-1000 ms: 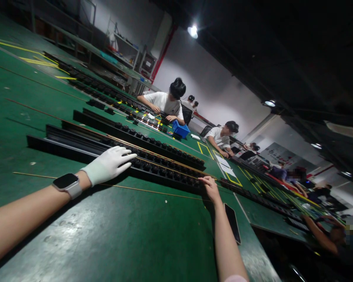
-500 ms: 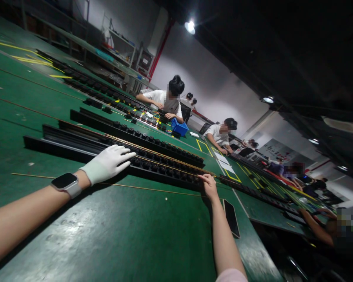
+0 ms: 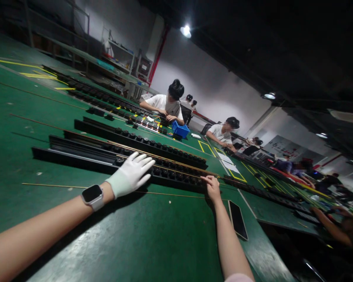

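My left hand point(image 3: 134, 174), in a white glove with a smartwatch at the wrist, lies flat with fingers apart over a long black channel point(image 3: 73, 159). Round black parts point(image 3: 179, 179) sit in a row along that channel. A thin brass-coloured rod point(image 3: 176, 171) runs over the row from under the glove towards my bare right hand point(image 3: 213, 187). The right fingers are closed, with index finger and thumb at the rod's right end. Behind, a second black channel point(image 3: 91, 127) holds a similar row.
A loose thin rod point(image 3: 53, 186) lies in front of the channels, and a phone point(image 3: 237, 220) rests right of my forearm. Across the green table point(image 3: 120, 243) stand a blue bin point(image 3: 180, 129) and white papers point(image 3: 227, 161). Several co-workers sit along the far side and right.
My left hand has slid rightward along the channel, its fingers spread wider. My right hand stays at the rod's end. The whole view has shifted slightly.
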The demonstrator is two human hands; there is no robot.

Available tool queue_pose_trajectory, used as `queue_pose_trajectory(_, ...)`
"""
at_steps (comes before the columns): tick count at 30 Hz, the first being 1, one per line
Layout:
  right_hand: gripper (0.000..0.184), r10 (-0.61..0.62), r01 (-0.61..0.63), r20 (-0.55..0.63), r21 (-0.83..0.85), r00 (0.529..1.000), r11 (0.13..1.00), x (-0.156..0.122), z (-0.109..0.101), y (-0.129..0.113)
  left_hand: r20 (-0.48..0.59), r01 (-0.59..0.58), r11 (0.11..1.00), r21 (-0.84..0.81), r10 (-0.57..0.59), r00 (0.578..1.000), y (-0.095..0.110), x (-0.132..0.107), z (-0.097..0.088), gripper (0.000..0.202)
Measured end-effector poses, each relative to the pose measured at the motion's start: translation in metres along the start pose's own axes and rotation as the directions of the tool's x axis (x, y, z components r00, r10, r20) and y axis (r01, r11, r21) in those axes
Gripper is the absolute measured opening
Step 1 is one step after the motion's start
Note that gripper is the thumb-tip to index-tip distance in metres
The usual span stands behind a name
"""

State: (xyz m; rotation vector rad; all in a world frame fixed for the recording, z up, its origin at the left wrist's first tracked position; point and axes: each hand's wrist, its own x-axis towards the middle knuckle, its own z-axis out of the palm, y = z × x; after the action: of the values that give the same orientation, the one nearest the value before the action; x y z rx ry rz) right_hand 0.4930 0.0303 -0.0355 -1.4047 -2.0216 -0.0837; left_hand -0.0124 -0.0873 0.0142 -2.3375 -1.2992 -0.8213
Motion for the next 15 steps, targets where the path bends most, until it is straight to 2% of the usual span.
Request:
queue_pose_trajectory(4, 0.047, 0.003, -0.003, -0.016, 0.013, 1.0, 1.0, -0.001, 0.002, 0.001, 0.06, -0.055, 0.995, -0.081, 0.059, 0.996, 0.066, 0.044, 0.023, 0.058)
queue_pose_trajectory(7, 0.047, 0.0, 0.001, -0.027, 0.023, 1.0, 1.0, -0.001, 0.001, 0.0, 0.101, -0.06, 0.99, -0.13, 0.074, 0.992, 0.103, 0.074, 0.049, 0.064)
queue_pose_trajectory(11, 0.048, -0.021, 0.023, -0.048, 0.035, 0.999, 0.999, -0.001, 0.001, -0.001, 0.126, -0.058, 0.983, -0.173, 0.081, 0.989, 0.126, 0.09, 0.081, 0.064)
queue_pose_trajectory(15, 0.048, -0.026, 0.027, -0.074, 0.015, 0.997, 1.0, -0.002, 0.005, -0.003, 0.136, -0.041, 0.985, -0.169, 0.064, 0.989, 0.13, 0.088, 0.1, 0.064)
